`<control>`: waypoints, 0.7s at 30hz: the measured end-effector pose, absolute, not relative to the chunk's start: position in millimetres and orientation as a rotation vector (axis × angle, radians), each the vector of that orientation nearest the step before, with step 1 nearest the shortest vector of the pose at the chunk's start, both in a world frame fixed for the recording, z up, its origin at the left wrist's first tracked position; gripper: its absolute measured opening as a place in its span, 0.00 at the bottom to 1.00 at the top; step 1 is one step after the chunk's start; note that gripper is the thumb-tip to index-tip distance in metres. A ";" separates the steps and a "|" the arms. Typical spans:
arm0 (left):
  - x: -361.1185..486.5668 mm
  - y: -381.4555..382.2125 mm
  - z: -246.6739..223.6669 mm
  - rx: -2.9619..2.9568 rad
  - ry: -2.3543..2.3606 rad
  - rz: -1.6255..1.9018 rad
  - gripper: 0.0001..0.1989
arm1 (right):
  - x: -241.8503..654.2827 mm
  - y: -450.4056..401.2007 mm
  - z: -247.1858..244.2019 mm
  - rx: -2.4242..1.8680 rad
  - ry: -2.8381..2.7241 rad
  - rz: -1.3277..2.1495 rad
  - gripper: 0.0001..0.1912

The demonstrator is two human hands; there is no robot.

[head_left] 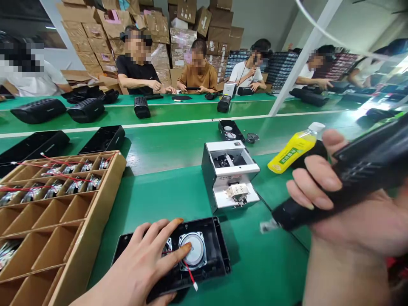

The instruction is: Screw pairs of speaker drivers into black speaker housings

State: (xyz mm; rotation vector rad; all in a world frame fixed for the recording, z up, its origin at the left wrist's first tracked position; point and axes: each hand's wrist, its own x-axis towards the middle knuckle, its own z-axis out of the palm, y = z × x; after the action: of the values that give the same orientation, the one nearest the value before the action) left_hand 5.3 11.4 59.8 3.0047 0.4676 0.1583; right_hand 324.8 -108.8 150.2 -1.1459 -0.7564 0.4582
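My left hand lies across a black speaker housing on the green bench. Its thumb is at the near edge, and one finger rests on the round speaker driver inside. A short red wire with a white plug hangs over the housing's near side. A second driver is partly hidden under my fingers. My right hand, raised at the right, grips a black electric screwdriver. The tool's tip, blurred, points left and stays apart from the housing.
A white-and-black screw feeder stands behind the housing. Left is a divided cardboard box with several speaker drivers. A yellow drink bottle lies near the screwdriver. Beyond, speaker housings sit on the green line; several people work opposite.
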 end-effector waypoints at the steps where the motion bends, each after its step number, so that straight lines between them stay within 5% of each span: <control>1: 5.6 10.1 58.5 3.003 0.472 0.172 0.44 | 322.4 -102.0 156.1 -1.109 -0.826 0.401 0.43; 6: 5.1 9.4 56.4 2.987 0.522 0.200 0.43 | 303.6 -67.4 152.2 -1.018 -1.007 0.155 0.28; 21: 2.2 13.6 57.2 2.890 0.450 0.080 0.41 | 290.3 -66.2 132.8 -0.951 -0.932 0.366 0.34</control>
State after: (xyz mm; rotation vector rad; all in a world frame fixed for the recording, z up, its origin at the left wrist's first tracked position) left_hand 2.2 13.6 57.2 2.8902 0.4504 0.0796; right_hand 290.3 -66.2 132.8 -0.9505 -0.9323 0.3662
